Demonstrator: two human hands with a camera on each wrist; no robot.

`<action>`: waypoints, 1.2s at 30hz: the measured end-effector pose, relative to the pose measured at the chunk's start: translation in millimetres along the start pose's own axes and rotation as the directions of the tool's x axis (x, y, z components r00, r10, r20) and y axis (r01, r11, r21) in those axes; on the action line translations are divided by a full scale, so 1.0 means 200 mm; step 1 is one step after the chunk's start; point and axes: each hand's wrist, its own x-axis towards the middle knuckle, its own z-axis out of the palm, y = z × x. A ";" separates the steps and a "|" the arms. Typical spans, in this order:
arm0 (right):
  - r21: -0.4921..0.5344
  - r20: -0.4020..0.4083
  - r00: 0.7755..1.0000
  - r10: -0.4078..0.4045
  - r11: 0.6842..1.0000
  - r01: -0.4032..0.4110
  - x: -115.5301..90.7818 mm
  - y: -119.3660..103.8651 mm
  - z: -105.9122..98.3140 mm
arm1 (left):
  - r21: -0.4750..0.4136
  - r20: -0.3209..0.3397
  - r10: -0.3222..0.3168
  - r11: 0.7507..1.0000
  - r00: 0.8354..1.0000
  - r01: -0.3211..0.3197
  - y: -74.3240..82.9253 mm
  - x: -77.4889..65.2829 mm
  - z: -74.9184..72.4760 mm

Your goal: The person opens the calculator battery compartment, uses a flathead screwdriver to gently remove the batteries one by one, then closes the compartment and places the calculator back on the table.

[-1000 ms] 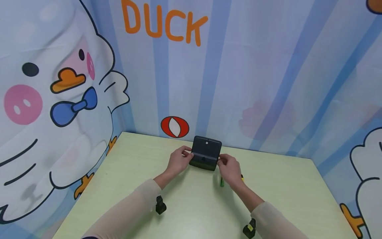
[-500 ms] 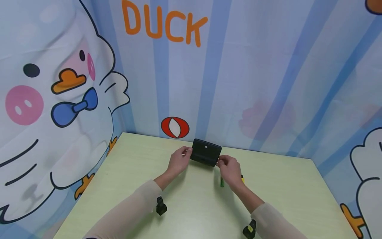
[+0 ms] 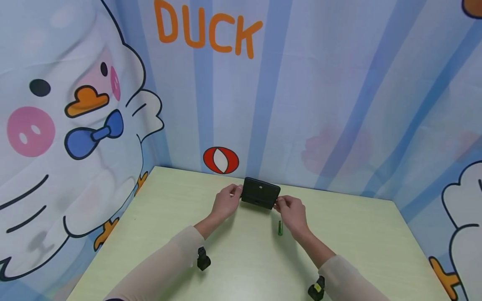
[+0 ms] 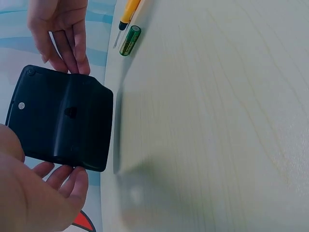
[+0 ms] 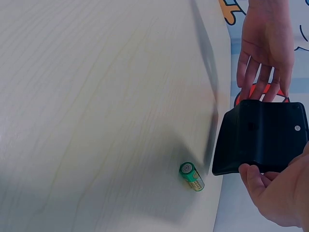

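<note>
Between both hands is a flat black plastic device (image 3: 260, 193), held at its two ends over the far part of the table. Its stepped face has a small white round spot (image 4: 21, 105) and a dark latch-like mark (image 4: 71, 112). My left hand (image 3: 227, 201) grips the left end with thumb and fingers; my right hand (image 3: 293, 215) pinches the right end. A green battery (image 3: 280, 228) lies on the table just below the right hand, also clear in the right wrist view. The device's other face is hidden.
Beside the battery lies a yellow-handled screwdriver (image 4: 129, 12), hidden by the right hand in the head view. The pale wooden table (image 3: 241, 267) ends at a printed duck curtain (image 3: 320, 92), close behind the device.
The device has tilted, so its face looks shorter from the head view. My right hand has shifted slightly right, covering the yellow screwdriver part that showed before. My left hand stays nearly still.
</note>
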 end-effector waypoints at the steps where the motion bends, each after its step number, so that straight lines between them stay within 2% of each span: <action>1: 0.010 0.000 1.000 0.003 1.000 -0.003 0.00 0.00 0.00 | 0.001 0.000 0.002 1.000 1.000 -0.002 0.00 0.00 0.00; 10: 0.032 0.002 1.000 0.002 0.999 -0.002 0.00 0.01 0.00 | 0.009 -0.005 0.004 1.000 1.000 -0.004 -0.01 0.00 0.00; 23: 0.041 0.014 1.000 0.023 0.999 -0.023 -0.01 0.01 -0.02 | -0.044 0.005 -0.015 0.999 1.000 0.016 -0.02 0.01 -0.01; 28: 0.067 0.023 0.999 0.041 0.997 -0.042 -0.01 0.00 -0.02 | -0.060 0.019 -0.018 0.998 1.000 0.019 -0.01 0.00 -0.03; 36: 0.133 0.084 0.995 0.059 0.989 -0.070 -0.01 0.02 -0.04 | -0.119 0.065 -0.034 0.992 0.997 0.042 -0.02 0.01 -0.05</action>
